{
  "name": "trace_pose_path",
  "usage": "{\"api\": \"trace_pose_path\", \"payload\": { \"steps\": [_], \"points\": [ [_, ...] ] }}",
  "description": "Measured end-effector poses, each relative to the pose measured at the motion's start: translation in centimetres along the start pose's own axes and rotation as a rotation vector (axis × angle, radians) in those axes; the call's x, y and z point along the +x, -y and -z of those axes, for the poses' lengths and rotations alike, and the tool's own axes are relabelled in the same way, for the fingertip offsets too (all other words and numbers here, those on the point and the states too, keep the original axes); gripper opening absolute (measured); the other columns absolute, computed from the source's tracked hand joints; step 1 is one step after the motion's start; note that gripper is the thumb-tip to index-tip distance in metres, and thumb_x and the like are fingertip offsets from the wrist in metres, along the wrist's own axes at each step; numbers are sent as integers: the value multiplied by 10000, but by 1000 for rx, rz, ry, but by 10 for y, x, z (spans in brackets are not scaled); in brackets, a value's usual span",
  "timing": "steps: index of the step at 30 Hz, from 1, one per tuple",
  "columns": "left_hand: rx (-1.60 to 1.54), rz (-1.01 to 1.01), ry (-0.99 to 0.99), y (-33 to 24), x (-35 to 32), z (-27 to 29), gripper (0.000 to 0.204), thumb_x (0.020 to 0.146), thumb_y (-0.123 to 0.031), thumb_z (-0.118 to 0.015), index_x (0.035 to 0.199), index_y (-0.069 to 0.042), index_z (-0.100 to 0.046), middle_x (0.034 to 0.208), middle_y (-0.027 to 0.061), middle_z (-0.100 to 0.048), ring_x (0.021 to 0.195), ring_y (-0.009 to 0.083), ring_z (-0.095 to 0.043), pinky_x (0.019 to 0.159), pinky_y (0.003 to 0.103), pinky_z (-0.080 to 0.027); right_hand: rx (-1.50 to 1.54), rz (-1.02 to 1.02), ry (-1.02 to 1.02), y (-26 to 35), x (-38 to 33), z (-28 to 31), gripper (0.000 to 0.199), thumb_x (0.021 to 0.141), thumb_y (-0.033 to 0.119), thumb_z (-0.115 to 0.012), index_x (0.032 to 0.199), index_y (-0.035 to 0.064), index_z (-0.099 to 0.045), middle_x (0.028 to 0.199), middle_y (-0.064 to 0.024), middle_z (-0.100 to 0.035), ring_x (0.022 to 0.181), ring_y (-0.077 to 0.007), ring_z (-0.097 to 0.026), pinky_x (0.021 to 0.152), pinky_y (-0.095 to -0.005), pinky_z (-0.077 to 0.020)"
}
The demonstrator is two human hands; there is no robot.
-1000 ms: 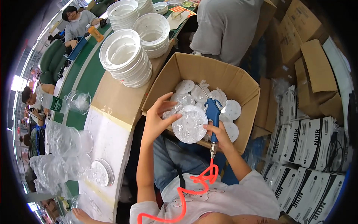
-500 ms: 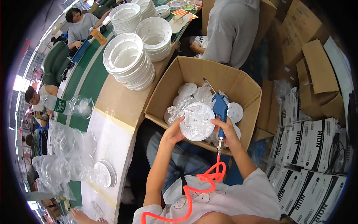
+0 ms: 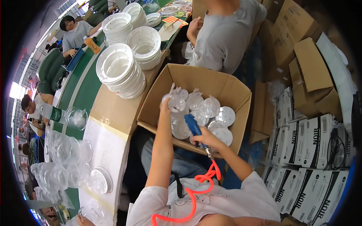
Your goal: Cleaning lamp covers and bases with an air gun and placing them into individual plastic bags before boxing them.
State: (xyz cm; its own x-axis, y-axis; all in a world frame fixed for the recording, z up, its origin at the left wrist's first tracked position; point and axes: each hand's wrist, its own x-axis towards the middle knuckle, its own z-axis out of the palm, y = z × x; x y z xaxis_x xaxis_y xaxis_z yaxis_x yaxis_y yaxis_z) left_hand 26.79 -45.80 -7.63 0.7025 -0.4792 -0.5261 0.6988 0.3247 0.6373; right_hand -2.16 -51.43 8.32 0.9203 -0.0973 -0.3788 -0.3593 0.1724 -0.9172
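My left hand point(image 3: 165, 104) reaches over the left side of an open cardboard box point(image 3: 237, 88). Its fingers close on the edge of a round disc in crinkled clear plastic point(image 3: 176, 103). My right hand point(image 3: 208, 137) grips a blue air blow gun point(image 3: 193, 125) above the near side of the box, its front end tilted up and leftward. A coiled red air hose point(image 3: 193, 199) runs from the gun's metal fitting down across my shirt. Inside the box lie several white round discs point(image 3: 226, 116), some wrapped in clear plastic point(image 3: 210, 107).
Stacks of white plastic rings point(image 3: 115, 64) stand on the bench point(image 3: 107, 150) to the left. Nearer are clear plastic bags point(image 3: 60, 147) and a small stack of discs point(image 3: 101, 180). Printed cartons point(image 3: 316, 139) are piled at right. A person in grey point(image 3: 226, 35) sits beyond the box.
Both hands were at a white disc near the box's front edge. My left hand has gone forward and left with a plastic-wrapped disc; my right hand has moved left, tilting the blow gun leftward.
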Motion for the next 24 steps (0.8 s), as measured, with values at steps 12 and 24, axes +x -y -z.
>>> {"api": "trace_pose_path", "payload": {
  "steps": [12,24],
  "points": [
    [-129,181,-15,17,7,13,444,710,-100,-662,1108,-39,-476,993,141,-580,872,306,-591,714,454,-509,-89,17,-104,12,-18,12,197,689,92,-532,846,-11,-475,610,-79,-558,507,-138,-542,506,-273,-442],
    [28,84,-1,6,-25,-16,395,731,-50,-586,1108,-8,-476,1035,156,-566,930,301,-571,814,437,-478,-310,53,-274,13,-34,27,312,698,144,-546,951,-22,-472,575,-108,-560,522,-181,-568,518,-301,-442]
  ]
}}
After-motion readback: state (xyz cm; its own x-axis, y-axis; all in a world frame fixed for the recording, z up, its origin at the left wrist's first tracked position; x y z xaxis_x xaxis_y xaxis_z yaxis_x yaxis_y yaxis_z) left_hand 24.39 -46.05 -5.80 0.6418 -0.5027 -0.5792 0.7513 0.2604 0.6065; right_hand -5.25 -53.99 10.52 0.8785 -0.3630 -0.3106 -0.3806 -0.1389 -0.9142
